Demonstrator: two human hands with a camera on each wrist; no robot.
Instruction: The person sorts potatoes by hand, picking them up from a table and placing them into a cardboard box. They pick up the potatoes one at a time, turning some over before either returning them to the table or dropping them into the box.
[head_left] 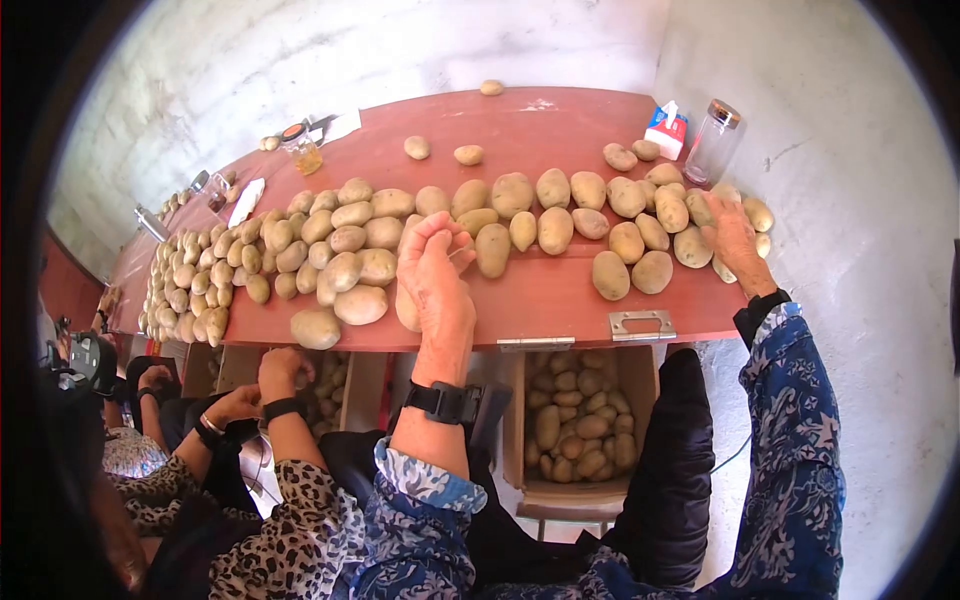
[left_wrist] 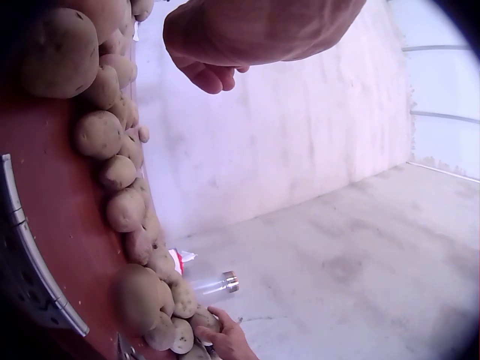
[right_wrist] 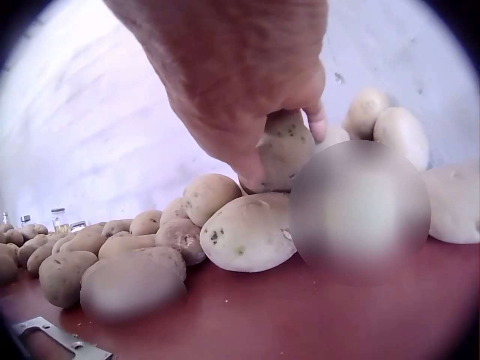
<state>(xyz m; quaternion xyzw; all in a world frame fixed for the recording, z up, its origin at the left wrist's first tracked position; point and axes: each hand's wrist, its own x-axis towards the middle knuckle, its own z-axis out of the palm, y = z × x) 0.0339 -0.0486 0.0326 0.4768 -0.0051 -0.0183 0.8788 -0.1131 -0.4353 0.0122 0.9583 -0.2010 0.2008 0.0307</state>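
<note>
Potatoes [head_left: 555, 232] lie in a long band across the red table. At its right end, my right hand [head_left: 735, 242] reaches down among them. In the right wrist view its thumb and fingers grip a potato [right_wrist: 286, 154] with dark specks, just above a larger pale potato [right_wrist: 247, 234]. My left hand [head_left: 437, 290] is raised over the table's front edge, fingers loosely bent. The left wrist view shows this hand [left_wrist: 255, 34] against the wall, with nothing visible in it. Behind it in the head view, a potato [head_left: 406, 308] is partly hidden.
Below the table, a cardboard box [head_left: 590, 492] holds many potatoes. A glass bottle [head_left: 712, 145] and a tissue pack [head_left: 665, 132] stand at the back right, by the wall. A jar [head_left: 302, 150] stands back left. Another person's hands [head_left: 283, 375] are close on my left.
</note>
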